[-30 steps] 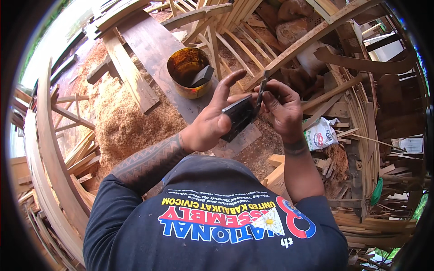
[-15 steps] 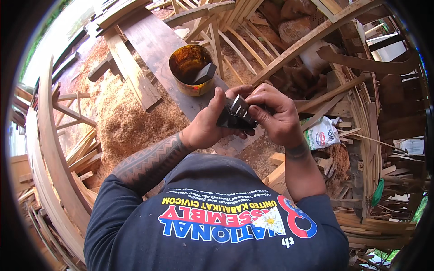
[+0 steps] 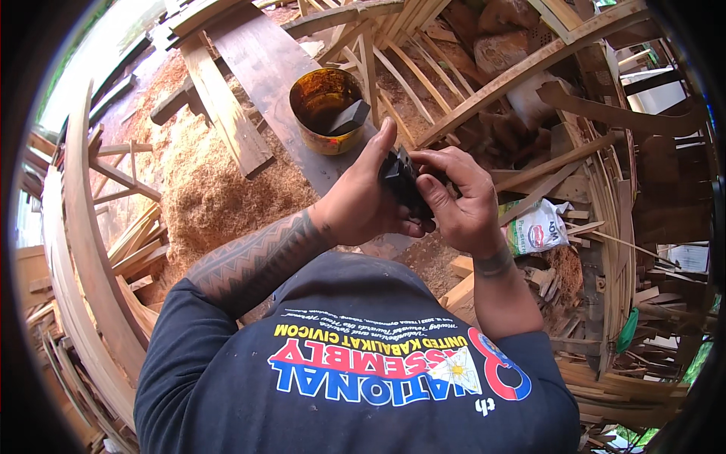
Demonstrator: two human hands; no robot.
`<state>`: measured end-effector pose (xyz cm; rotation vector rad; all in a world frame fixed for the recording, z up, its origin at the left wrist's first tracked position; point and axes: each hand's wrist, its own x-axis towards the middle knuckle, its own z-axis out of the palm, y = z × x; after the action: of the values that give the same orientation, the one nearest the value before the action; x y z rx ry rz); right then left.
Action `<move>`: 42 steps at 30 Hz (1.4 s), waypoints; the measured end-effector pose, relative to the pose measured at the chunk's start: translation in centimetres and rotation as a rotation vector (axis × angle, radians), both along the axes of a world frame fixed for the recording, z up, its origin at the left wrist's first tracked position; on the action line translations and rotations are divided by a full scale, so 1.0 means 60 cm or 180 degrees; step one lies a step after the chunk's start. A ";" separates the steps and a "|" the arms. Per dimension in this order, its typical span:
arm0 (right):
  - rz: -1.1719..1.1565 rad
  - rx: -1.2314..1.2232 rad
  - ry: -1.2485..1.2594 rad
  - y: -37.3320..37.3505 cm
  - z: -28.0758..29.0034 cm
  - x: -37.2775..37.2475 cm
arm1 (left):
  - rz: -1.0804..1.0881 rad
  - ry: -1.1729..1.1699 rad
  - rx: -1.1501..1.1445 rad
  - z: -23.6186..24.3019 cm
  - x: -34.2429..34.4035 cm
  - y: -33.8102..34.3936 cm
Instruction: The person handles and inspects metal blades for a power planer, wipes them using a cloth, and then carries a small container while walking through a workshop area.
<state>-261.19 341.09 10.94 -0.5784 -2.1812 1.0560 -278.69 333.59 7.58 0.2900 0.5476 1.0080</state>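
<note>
Cradled in my left hand [image 3: 359,195] is a small black blocky metal part [image 3: 399,180], its exact kind unclear. The left thumb stands up beside it while the fingers curl round its underside. My right hand [image 3: 467,203] is closed at the part's right side, with thumb and forefinger pinched against it; its other fingers are mostly hidden. Just beyond the hands, a yellow, rust-stained round tin [image 3: 329,144] rests on a board [image 3: 261,64]. A dark grey rectangular block, like a sharpening stone [image 3: 350,119], leans inside the tin.
Sawdust [image 3: 215,193] is heaped on the left, beside a loose plank [image 3: 219,113]. Long timbers [image 3: 529,72] cross at the upper right. A printed plastic bag [image 3: 538,227] lies right of my right hand. Stacked wood strips line both sides.
The black part has been turned in my hands, so the shiny slotted face seen earlier no longer shows. My left thumb has risen. The view has shifted slightly.
</note>
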 end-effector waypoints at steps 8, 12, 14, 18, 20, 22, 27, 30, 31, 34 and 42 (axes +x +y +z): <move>0.0111 -0.0346 0.0099 0.014 -0.010 0.000 | -0.0055 0.0012 -0.0108 0.002 0.008 0.006; 0.0031 -0.0286 0.0180 0.010 -0.009 -0.004 | -0.0025 0.0090 -0.0103 0.000 0.009 0.004; -0.0019 -0.0081 0.0413 0.000 -0.005 -0.007 | 0.0030 0.0148 -0.0033 -0.001 0.009 0.004; 0.0122 0.0422 0.0310 0.006 0.003 -0.007 | 0.0338 0.0416 -0.0098 0.018 0.017 0.003; 0.0167 0.0420 0.0327 0.008 0.005 -0.007 | 0.0406 0.0546 -0.0058 0.023 0.016 0.002; 0.0199 0.0386 0.0372 0.011 0.003 -0.008 | 0.0485 0.0678 -0.0019 0.024 0.015 0.003; 0.0282 0.0323 0.0456 0.018 -0.003 -0.009 | 0.0350 0.0698 0.0150 0.009 0.009 0.007; 0.0331 0.0235 0.0494 0.018 -0.005 -0.007 | 0.0325 0.0547 0.0035 0.016 0.010 0.007; 0.0289 0.0128 0.0460 0.014 -0.005 -0.005 | 0.0330 0.0547 0.0037 0.016 0.010 0.007; 0.0253 -0.0017 0.0476 0.009 -0.008 -0.007 | 0.0278 0.0268 0.0257 0.012 0.010 0.008; 0.0347 -0.0292 0.0277 0.011 -0.020 0.000 | 0.0365 -0.0095 0.0298 0.006 0.020 0.014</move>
<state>-261.21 341.74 9.73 -0.4496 -2.1172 1.2214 -277.49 334.43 7.92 0.3290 0.4949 1.1493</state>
